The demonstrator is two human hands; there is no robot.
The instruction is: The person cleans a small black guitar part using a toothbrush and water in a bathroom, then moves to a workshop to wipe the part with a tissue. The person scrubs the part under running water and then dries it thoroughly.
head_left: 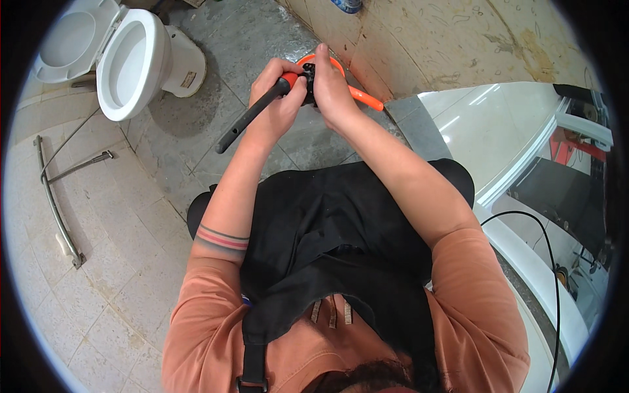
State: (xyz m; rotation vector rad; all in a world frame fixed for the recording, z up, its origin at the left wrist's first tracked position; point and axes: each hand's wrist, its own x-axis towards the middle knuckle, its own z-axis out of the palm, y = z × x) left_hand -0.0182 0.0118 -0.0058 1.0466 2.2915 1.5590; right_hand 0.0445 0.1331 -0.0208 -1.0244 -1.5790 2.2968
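Observation:
Both hands meet at the upper middle, over the tiled floor, around a tool with a long black handle (247, 120) and a red collar. My left hand (276, 98) is closed around the tool near that collar, and the handle slants down to the left. Against its black central part, my right hand (333, 92) is closed, with the thumb raised. Behind the hands shows an orange curved rim (337, 64). An orange rod (367, 98) sticks out to the right of my right wrist. The tool's exact kind and how its parts join are hidden by my fingers.
A white toilet (154, 69) with a raised lid lies on its side at the upper left. Metal pipes (56, 203) run along the left wall. A tiled wall (419, 39) bounds the far side, where a blue object (347, 5) stands. At right are a doorway track and a black cable (557, 288).

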